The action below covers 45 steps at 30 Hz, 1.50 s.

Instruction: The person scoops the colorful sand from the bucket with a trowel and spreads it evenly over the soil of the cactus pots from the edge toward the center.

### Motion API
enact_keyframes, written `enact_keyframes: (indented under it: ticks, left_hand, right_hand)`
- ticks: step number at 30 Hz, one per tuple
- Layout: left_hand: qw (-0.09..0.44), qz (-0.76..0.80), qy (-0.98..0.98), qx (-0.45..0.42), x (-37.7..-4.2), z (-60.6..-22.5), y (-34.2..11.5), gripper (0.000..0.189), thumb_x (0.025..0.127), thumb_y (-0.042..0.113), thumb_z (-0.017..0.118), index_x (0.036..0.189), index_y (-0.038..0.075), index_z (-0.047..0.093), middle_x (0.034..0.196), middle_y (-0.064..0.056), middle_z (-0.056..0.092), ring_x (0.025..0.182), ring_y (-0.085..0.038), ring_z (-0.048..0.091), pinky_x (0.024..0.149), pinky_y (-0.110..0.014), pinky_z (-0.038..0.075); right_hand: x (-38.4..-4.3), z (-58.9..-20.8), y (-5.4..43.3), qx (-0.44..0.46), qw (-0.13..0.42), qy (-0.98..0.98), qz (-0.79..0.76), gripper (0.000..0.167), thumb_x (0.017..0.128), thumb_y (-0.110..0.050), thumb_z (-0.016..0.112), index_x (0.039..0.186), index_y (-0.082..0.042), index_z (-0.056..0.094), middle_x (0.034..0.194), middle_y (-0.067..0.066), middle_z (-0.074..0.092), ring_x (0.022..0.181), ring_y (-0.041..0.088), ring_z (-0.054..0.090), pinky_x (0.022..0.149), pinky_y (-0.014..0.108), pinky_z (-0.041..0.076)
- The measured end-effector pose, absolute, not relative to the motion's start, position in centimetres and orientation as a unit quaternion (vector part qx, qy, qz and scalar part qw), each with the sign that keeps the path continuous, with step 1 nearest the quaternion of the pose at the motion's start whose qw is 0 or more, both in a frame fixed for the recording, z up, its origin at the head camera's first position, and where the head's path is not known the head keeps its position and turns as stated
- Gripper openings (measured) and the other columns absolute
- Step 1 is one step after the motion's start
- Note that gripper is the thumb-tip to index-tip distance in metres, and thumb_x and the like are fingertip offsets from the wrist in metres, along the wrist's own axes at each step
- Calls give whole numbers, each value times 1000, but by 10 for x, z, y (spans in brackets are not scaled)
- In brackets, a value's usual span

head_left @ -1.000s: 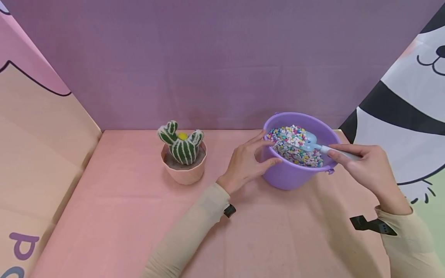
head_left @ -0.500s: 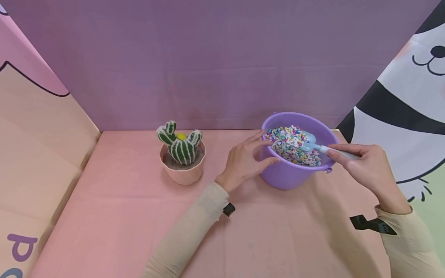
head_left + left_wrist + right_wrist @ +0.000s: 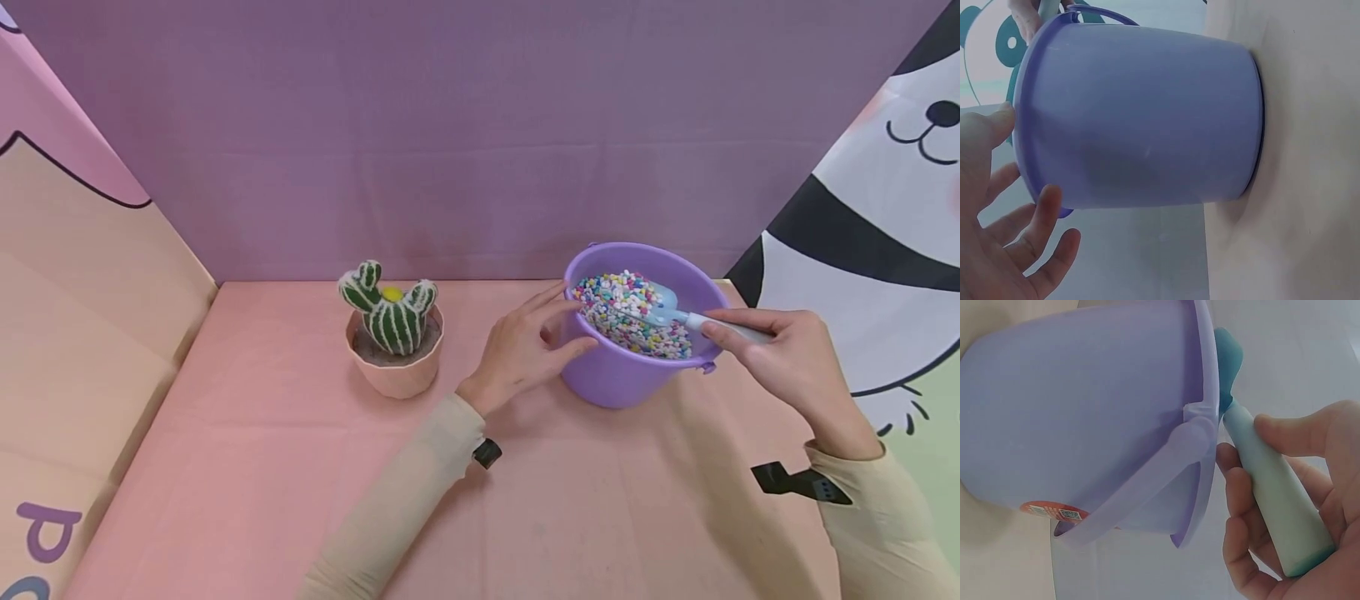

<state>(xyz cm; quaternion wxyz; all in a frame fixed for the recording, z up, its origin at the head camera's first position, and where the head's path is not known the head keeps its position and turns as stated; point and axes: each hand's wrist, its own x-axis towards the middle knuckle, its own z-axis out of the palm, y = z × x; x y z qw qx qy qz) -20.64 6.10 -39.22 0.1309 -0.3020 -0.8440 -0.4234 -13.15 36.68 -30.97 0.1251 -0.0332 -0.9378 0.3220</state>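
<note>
A purple bucket (image 3: 622, 379) stands at the back right of the table, filled partway with small multicoloured pebbles (image 3: 645, 335). My right hand (image 3: 798, 358) grips the pale handle of a light blue toy shovel (image 3: 664, 317) over the bucket's right side. Its blade lies in the bucket, heaped with pebbles. In the right wrist view, fingers and thumb wrap the shovel (image 3: 1279, 500) just outside the rim. My left hand (image 3: 517, 358) is at the bucket's left rim, fingers spread and loosely bent. Thumb and fingertips sit right at the rim in the left wrist view.
A cactus (image 3: 396, 325) in a pink pot (image 3: 397, 379) stands left of the bucket, on the pink tabletop (image 3: 285, 467). Behind rises a purple backdrop (image 3: 450, 150). Printed side panels flank the table, with a panda (image 3: 862, 308) at right. The bucket's handle (image 3: 1135, 494) hangs down.
My left hand has shifted slightly left relative to the bucket's rim. The right hand keeps its grip on the shovel, which stays almost still in the bucket with its heap of pebbles.
</note>
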Motion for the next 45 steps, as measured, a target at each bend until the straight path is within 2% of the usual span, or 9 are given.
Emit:
enact_keyframes:
  ticks: [6, 10, 15, 20, 29, 34, 40, 42, 45]
  left_hand:
    - [106, -442, -845, -280, -204, -389, 49, 57, 95, 54, 77, 145, 29, 66, 153, 11, 62, 90, -12, 75, 80, -23, 55]
    - [104, -444, -850, -263, -200, -388, 39, 53, 95, 54, 76, 143, 33, 67, 144, 15, 67, 92, -9, 72, 80, -25, 55]
    - [115, -446, -850, -255, -197, -389, 28, 50, 96, 49, 77, 141, 29, 69, 144, 12, 68, 92, -9, 72, 80, -26, 56]
    - [120, -433, -858, -249, -193, -387, 16, 49, 97, 52, 74, 141, 31, 67, 145, 13, 66, 93, -6, 71, 81, -27, 57]
    - [142, -443, -848, -253, -189, -386, -6, 46, 98, 49, 75, 137, 26, 70, 138, 10, 70, 94, -10, 71, 83, -31, 59]
    - [166, -424, -859, -234, -186, -388, -22, 43, 96, 46, 78, 132, 25, 72, 132, 10, 73, 92, -9, 71, 82, -30, 56]
    - [186, -426, -854, -235, -181, -389, -43, 42, 95, 41, 81, 132, 21, 73, 128, 6, 75, 91, -17, 73, 79, -38, 59]
    - [187, -427, -853, -234, -179, -389, -50, 41, 95, 40, 81, 131, 22, 73, 128, 7, 75, 91, -15, 71, 78, -40, 60]
    - [185, -434, -851, -231, -176, -388, -62, 40, 95, 38, 81, 131, 23, 73, 125, 7, 74, 90, -15, 69, 80, -40, 61]
  right_hand:
    - [-130, -308, 365, -31, 127, -937, 323, 41, 96, -37, 79, 120, -4, 81, 81, -45, 62, 82, -15, 58, 66, 15, 45]
    - [-130, -307, 363, -26, 131, -936, 326, 39, 96, -34, 80, 119, -3, 81, 80, -46, 62, 81, -15, 57, 65, 14, 45]
    - [-129, -307, 360, -19, 135, -933, 334, 38, 95, -32, 81, 119, -3, 81, 80, -45, 64, 80, -15, 58, 66, 13, 45]
    - [-127, -305, 354, -12, 137, -931, 338, 37, 95, -32, 82, 119, -5, 81, 80, -42, 66, 79, -14, 60, 66, 12, 45]
    - [-126, -304, 343, 10, 142, -930, 339, 34, 95, -30, 81, 117, -5, 82, 76, -35, 69, 70, -4, 56, 61, 17, 44]
    - [-129, -303, 334, 16, 134, -930, 343, 32, 95, -31, 81, 116, -7, 83, 77, -35, 70, 70, -7, 63, 61, 16, 47]
    - [-132, -301, 325, 35, 124, -927, 352, 32, 97, -30, 80, 116, -5, 83, 77, -32, 71, 67, -1, 69, 60, 17, 53]
    - [-132, -300, 322, 36, 120, -927, 353, 31, 97, -30, 79, 117, -7, 83, 79, -32, 71, 71, -3, 68, 60, 17, 53]
    - [-132, -298, 318, 33, 121, -929, 348, 29, 96, -32, 80, 116, -11, 84, 90, -35, 68, 90, -7, 62, 66, 13, 50]
